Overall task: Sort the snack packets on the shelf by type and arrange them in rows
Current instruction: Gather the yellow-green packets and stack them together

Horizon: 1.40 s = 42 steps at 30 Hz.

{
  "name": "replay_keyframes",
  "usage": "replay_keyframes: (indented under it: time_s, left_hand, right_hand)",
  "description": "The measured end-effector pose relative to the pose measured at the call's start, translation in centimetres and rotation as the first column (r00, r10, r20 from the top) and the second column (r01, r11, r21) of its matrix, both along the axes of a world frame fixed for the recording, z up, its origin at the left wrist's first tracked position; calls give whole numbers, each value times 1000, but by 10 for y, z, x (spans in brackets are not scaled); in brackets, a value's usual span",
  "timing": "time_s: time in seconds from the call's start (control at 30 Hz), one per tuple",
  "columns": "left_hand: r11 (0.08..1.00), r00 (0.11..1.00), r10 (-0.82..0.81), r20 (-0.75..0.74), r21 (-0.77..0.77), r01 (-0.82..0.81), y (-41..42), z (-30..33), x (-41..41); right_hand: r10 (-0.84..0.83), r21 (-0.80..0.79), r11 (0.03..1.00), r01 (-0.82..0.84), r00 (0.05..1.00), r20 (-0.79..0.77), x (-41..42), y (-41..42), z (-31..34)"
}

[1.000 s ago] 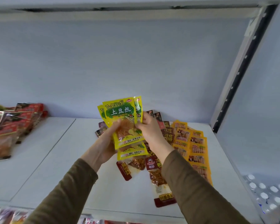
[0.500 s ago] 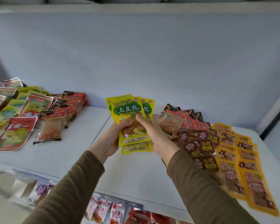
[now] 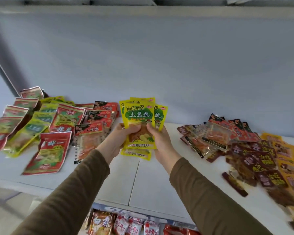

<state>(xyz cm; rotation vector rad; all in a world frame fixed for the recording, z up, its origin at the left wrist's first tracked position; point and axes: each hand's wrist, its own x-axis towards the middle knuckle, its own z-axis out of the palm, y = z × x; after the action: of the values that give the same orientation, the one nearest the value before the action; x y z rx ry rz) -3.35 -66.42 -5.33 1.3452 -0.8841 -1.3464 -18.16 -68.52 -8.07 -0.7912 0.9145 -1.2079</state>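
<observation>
Held up over the middle of the white shelf board (image 3: 143, 187): a small fan of shiny yellow plastic snack packets with green labels (image 3: 139, 123). Standing tall, long side up and down, tops pointing up toward the pale back wall (image 3: 159, 61), fronts facing the camera. Front one straight; ones behind peeking out at the top and to the right, one sticking out lower at the bottom. Green cloud shape on each front with "TuDouSi" in yellow letters and big white writing under it. Clear window lower down, showing orange and yellow food inside. Thin yellow strip with small print at the bottom edge.

Left hand (image 3: 116, 141) on the left side of the fan, thumb curled over the front, fingers behind. Right hand (image 3: 159, 141) on the right side, thumb pressed on the front too, fingers wrapped round the back. Both gripping tight, nothing else held. Brown-green long sleeves (image 3: 75, 192) on both arms.

To the left on the shelf: a messy pile of red, green and yellow flat packets (image 3: 41, 126), some overlapping, some tilted. To the right: dark red and clear packets (image 3: 219, 138), then orange-yellow packets (image 3: 288, 158) at the far side, lying flat and overlapping. Below the shelf edge: more red and white packets (image 3: 126, 224) on a lower level.
</observation>
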Motion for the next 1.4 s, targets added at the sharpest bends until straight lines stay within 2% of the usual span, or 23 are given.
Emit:
replay_keyframes:
  time_s: [0.2,0.3,0.4,0.47,0.57,0.7,0.77,0.87,0.93,1.0,1.03,1.1,1.13,1.2,1.27,1.4]
  left_hand:
    - [1000,993,16,119,-29,-12,-24,-14,38]
    - [999,982,32,185,-25,-28,-35,-25,53]
    - [999,949,36,312,-29,-29,-44,-35,62]
    - [999,920,39,390,-45,-23,-48,-39,64]
    - [998,907,14,420,-54,10,-53,-45,66]
    - [992,936,-121,332,26,120,-62,-52,65]
    - [994,943,-113,313,30,110,-63,-48,63]
    - [994,909,-50,414,-65,84,-61,-44,66]
    - [984,841,-47,539,-120,131,-58,-44,69]
    - [964,733,-26,680,-178,200,-55,-47,74]
    - [954,659,3,752,-199,224,-54,-48,76]
    - [941,458,77,886,-217,261,-49,-46,82]
    - [938,353,106,930,-212,276,-48,-46,86]
    - [943,214,96,972,-158,293,-45,-47,95]
    - [952,154,26,988,-71,299,-44,-49,105]
    - [952,128,-102,987,59,300,-43,-52,114]
  right_hand:
    - [-6,-9,1000,5,995,-104,43,-27,-23]
    - [9,3,1000,-9,968,-251,54,-39,-31]
    - [-53,-16,999,51,930,-365,62,-49,-36]
    - [-100,-12,995,102,936,-339,68,-53,-38]
    - [-141,-29,990,139,933,-332,79,-58,-39]
    - [-142,-62,990,128,924,-356,94,-56,-42]
    - [-142,-75,990,122,911,-387,97,-56,-41]
    - [-159,-72,987,142,908,-387,99,-58,-39]
    - [-189,-59,982,181,904,-383,98,-59,-39]
    - [-211,-58,977,204,899,-384,101,-58,-39]
    - [-212,-64,977,203,898,-386,102,-56,-39]
    - [-205,-98,979,181,900,-384,107,-50,-39]
    - [-197,-120,979,162,897,-396,109,-47,-39]
    - [-164,-147,983,108,877,-452,111,-39,-40]
    - [-121,-164,986,41,850,-512,111,-34,-44]
    - [-85,-166,986,-13,821,-565,109,-26,-47]
